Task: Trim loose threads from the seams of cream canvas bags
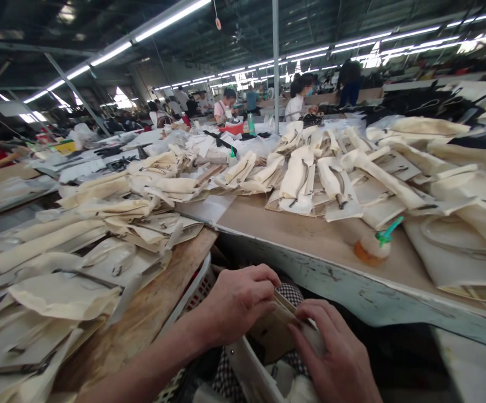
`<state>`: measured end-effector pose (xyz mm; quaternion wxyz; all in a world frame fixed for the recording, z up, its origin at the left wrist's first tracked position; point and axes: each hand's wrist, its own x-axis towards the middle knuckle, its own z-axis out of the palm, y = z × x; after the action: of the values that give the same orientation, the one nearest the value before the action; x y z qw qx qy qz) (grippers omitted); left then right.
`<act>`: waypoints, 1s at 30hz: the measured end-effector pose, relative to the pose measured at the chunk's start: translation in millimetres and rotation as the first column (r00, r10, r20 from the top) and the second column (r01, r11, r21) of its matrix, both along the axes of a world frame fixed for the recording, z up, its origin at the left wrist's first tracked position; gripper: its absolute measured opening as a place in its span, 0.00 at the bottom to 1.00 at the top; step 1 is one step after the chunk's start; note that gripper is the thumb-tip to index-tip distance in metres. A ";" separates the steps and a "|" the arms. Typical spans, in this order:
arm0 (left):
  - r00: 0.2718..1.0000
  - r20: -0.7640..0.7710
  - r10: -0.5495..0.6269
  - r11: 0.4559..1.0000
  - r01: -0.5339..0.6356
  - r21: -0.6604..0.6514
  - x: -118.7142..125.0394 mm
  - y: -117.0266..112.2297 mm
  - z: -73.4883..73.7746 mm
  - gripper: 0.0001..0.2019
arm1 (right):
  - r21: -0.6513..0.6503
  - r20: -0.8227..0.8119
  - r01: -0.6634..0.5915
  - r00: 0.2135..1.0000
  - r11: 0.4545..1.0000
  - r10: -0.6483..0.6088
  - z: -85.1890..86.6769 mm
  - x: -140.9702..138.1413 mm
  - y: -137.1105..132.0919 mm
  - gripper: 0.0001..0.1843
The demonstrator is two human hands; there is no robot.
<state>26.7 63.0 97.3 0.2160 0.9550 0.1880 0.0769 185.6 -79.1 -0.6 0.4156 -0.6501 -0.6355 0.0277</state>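
Note:
Low in the head view, a cream fabric piece (249, 366) is held over my lap, below the table edge. My left hand (243, 299) pinches its upper edge, with the fingers curled over it. To the right, my right hand (331, 341) grips the same piece, thumb on the near side and fingers on the far side. A narrow strip of the edge shows between the two hands. The lower part of the piece hangs in folds, and much of it is hidden by my hands and forearms.
Cream fabric pieces (64, 294) are heaped on the wooden table at left. More cream pieces (297, 179) lie on the table (263, 215) ahead. A glue bottle with a green nozzle (373, 246) stands at right. A white basket (192, 294) sits beside my lap. Several people work farther back.

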 end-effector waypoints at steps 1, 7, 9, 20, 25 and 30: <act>1.000 0.001 0.006 1.000 -0.006 0.002 0.5 -0.8 0.2 0.06 | -0.006 -0.002 -0.005 1.000 1.000 0.005 1.1 0.5 0.3 0.04; 1.000 0.005 0.026 0.999 -0.026 -0.022 2.1 -2.9 0.3 0.06 | -0.027 -0.113 -0.040 0.993 0.999 0.037 9.8 0.9 1.5 0.03; 0.999 0.010 0.038 0.999 -0.038 -0.028 2.0 -2.4 0.0 0.07 | -0.027 -0.132 -0.054 0.990 0.998 0.050 11.2 1.7 1.9 0.04; 0.997 0.027 0.073 0.997 -0.072 -0.042 -5.1 -2.7 -3.3 0.07 | -0.062 -0.356 -0.129 0.929 0.990 0.099 2.0 -4.9 7.0 0.09; 0.996 0.029 0.086 0.992 -0.083 -0.091 -7.1 -3.4 -2.2 0.08 | -0.235 -0.447 -0.167 0.893 0.957 0.046 12.9 -0.5 7.3 0.06; 0.995 0.041 0.096 0.987 -0.090 -0.137 -8.6 -3.2 1.6 0.09 | -0.286 -0.386 -0.081 0.922 0.955 -0.038 10.1 -8.2 -1.7 0.13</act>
<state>18.1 59.8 98.9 0.2806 0.9264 0.2318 0.0968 177.4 -80.8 9.4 0.4304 -0.6796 -0.5365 0.2552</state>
